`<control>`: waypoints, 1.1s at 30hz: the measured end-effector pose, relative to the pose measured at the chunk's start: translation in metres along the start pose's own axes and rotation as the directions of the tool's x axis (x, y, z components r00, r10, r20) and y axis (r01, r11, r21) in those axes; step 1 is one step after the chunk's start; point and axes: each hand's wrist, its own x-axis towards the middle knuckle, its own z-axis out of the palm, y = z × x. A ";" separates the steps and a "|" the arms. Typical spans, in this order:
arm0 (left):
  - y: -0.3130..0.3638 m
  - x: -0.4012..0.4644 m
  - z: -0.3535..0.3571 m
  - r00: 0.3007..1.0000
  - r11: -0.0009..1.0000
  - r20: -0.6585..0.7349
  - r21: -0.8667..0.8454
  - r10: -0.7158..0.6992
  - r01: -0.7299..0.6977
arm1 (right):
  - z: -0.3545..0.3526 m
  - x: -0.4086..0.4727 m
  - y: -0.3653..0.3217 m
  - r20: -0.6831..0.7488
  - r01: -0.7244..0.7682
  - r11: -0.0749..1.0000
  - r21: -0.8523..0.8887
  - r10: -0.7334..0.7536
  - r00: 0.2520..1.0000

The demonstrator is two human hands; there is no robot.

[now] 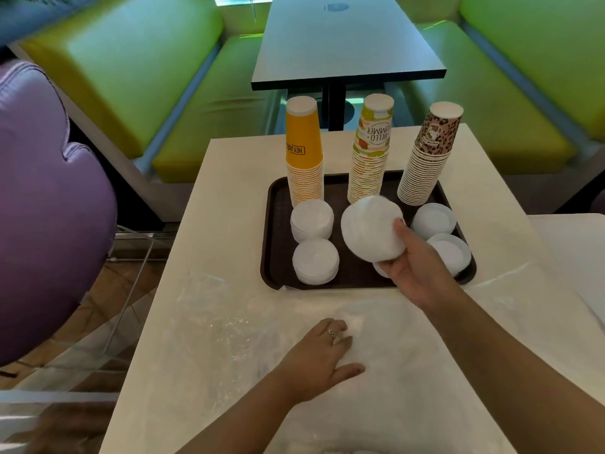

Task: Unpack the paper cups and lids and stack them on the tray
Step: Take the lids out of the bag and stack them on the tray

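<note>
A dark brown tray (275,231) lies on the white table. At its back stand three upside-down cup stacks: yellow (303,155), fruit-print (370,152) and leopard-print (429,155). White lid stacks rest on the tray, two at the left (312,221) (315,262) and two at the right (432,221) (450,253). My right hand (414,267) grips a tilted stack of white lids (371,227) above the tray's middle. Another lid (381,269) peeks out under that hand. My left hand (322,358) rests on the clear plastic wrap (229,326) in front of the tray.
A purple padded seat (45,208) fills the left side. Green benches (137,70) and a dark table (343,37) stand behind. More clear wrap (510,273) lies at the tray's right. The white table's left edge runs close to a wire frame on the floor.
</note>
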 end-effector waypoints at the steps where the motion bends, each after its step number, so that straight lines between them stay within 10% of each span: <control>1: -0.001 0.000 -0.001 1.000 1.000 0.018 0.008 -0.019 0.019 | 0.005 0.005 -0.002 -0.005 0.006 0.999 0.052 -0.006 1.000; 5: -0.002 -0.002 -0.006 0.981 0.980 -0.192 -0.196 -0.007 -0.031 | 0.024 0.022 -0.001 -0.005 0.024 0.996 -0.081 -0.025 1.000; 9: -0.005 0.014 -0.026 0.686 0.805 -0.616 -0.589 -0.387 -0.075 | 0.031 0.042 0.025 -0.055 -0.038 0.954 -0.297 0.022 0.998; 12: -0.015 0.042 -0.057 0.580 0.571 -0.452 -0.820 -0.678 0.028 | 0.034 0.050 0.046 -0.109 -0.076 0.893 -0.443 0.031 0.994; 17: -0.044 0.078 -0.072 0.603 0.346 -0.157 -0.914 -0.782 0.212 | 0.041 0.065 0.065 -0.122 -0.066 0.775 -0.629 -0.014 0.992; 25: -0.045 0.095 -0.063 0.605 0.328 -0.126 -0.915 -0.786 0.236 | 0.040 0.080 0.084 -0.165 -0.084 0.472 -0.877 -0.133 0.977; 33: -0.045 0.095 -0.065 0.580 0.271 -0.126 -0.948 -0.805 0.169 | 0.035 0.077 0.089 -0.042 0.007 0.658 -0.753 -0.059 0.997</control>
